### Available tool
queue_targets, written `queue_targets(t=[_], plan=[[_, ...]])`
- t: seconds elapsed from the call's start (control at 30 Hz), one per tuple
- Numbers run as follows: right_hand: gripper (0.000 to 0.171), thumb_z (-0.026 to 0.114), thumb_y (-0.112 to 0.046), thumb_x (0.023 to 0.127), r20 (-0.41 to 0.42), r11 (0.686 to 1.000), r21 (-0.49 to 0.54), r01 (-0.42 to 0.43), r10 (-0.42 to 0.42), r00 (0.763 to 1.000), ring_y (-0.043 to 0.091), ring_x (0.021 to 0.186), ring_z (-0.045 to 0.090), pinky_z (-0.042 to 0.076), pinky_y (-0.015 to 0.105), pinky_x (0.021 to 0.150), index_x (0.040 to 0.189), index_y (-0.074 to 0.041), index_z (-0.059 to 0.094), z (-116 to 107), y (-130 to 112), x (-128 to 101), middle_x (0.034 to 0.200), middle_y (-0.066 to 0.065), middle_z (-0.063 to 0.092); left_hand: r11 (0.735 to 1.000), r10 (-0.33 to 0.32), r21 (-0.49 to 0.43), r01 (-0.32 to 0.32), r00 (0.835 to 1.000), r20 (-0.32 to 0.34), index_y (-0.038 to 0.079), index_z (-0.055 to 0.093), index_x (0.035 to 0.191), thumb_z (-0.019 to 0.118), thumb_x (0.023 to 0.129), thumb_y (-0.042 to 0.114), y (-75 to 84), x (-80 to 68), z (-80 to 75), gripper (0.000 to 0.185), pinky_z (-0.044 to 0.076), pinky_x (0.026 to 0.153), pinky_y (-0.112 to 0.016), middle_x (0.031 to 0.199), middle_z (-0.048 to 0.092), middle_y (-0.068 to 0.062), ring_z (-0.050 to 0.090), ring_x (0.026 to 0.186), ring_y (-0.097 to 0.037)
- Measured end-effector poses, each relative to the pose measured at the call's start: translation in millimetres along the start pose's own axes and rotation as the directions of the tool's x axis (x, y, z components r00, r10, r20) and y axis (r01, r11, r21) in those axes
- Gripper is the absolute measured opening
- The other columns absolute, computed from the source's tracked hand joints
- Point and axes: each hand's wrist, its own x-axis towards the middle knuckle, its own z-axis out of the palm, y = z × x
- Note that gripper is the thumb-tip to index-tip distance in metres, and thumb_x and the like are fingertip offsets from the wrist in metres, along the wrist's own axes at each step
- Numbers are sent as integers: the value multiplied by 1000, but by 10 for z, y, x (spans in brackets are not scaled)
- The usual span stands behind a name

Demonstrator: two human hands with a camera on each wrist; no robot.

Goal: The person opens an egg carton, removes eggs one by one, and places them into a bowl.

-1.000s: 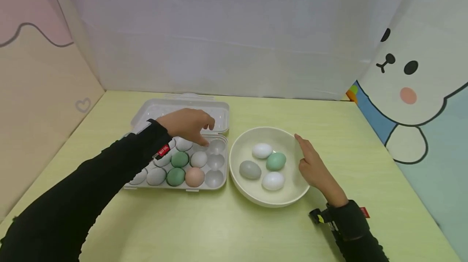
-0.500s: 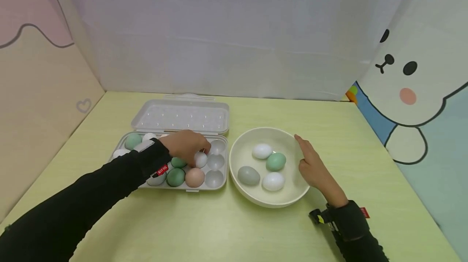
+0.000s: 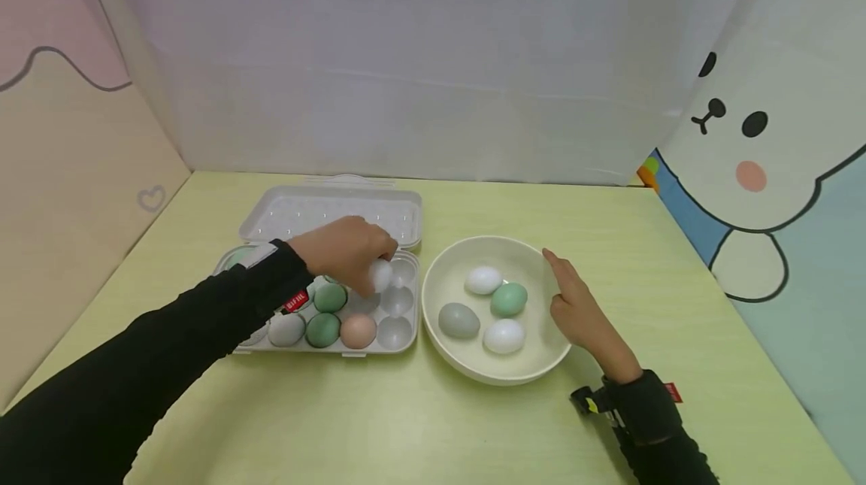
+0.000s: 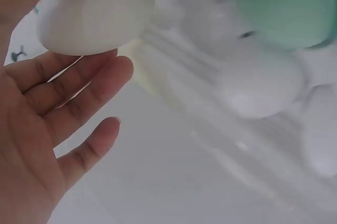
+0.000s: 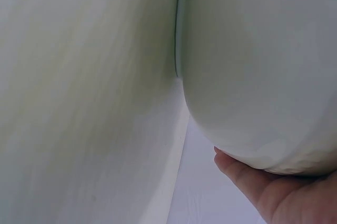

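My left hand (image 3: 348, 250) pinches a white egg (image 3: 381, 275) above the right part of an egg carton (image 3: 304, 350). In the left wrist view, thumb and fingertips hold this egg (image 4: 105, 16), while the little finger stands free. Green eggs (image 3: 322, 330), a pinkish egg (image 3: 358, 331) and white ones sit in the carton's cups; the sleeve hides part of them. My right hand (image 3: 578, 304) grips the right rim of a cream bowl (image 3: 497, 377), index finger extended along it. In the right wrist view, fingers (image 5: 245, 176) touch the bowl's outer wall (image 5: 247, 77).
The carton's lid (image 3: 298, 218) lies folded back behind it. Inside the bowl are two white eggs (image 3: 504, 336), a grey egg (image 3: 458, 320) and a green egg (image 3: 509, 299). A white sheet (image 3: 419, 79) hangs behind the table, with printed panels at both sides.
My left hand came down from above the carton, took hold of a white egg and raised it from its cup, which now shows bare. The right hand keeps its place at the bowl.
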Motion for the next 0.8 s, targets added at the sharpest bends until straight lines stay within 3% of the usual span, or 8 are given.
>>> queue_targets(t=[0.13, 0.3, 0.53, 0.8], plan=[[67, 27, 15, 80, -5, 1000, 7, -3, 3, 1000, 48, 134, 21, 23, 61, 103, 146, 11, 16, -4, 1, 0, 143, 32, 24, 997, 69, 33, -66, 994, -91, 16, 56, 74, 68, 60, 13, 98, 149, -244, 19, 38, 63, -31, 70, 51, 10, 45, 61, -12], [68, 27, 15, 80, -6, 1000, 24, -1, 1, 1000, 48, 133, 23, 25, 61, 101, 146, 10, 16, 9, -6, -1, 142, 32, 26, 992, 120, 38, -117, 987, -108, 14, 57, 80, 67, 65, 17, 308, 389, -424, 19, 38, 65, -32, 75, 52, 7, 47, 64, -13], [68, 27, 15, 79, -17, 1000, 27, 7, -6, 1000, 47, 133, 24, 26, 59, 101, 146, 10, 17, 66, -19, -4, 143, 32, 26, 983, 185, 38, -182, 977, -102, 13, 59, 85, 71, 68, 20, 612, 746, -456, 22, 38, 69, -32, 80, 54, 7, 51, 68, -12], [67, 29, 15, 79, -29, 997, 40, 70, -69, 997, 45, 128, 32, 29, 57, 98, 146, 11, 19, 166, -82, 63, 140, 33, 29, 978, 199, 78, -193, 978, -66, 15, 61, 89, 72, 70, 23, 841, 1001, -364, 24, 39, 73, -29, 84, 57, 9, 53, 71, -9]])
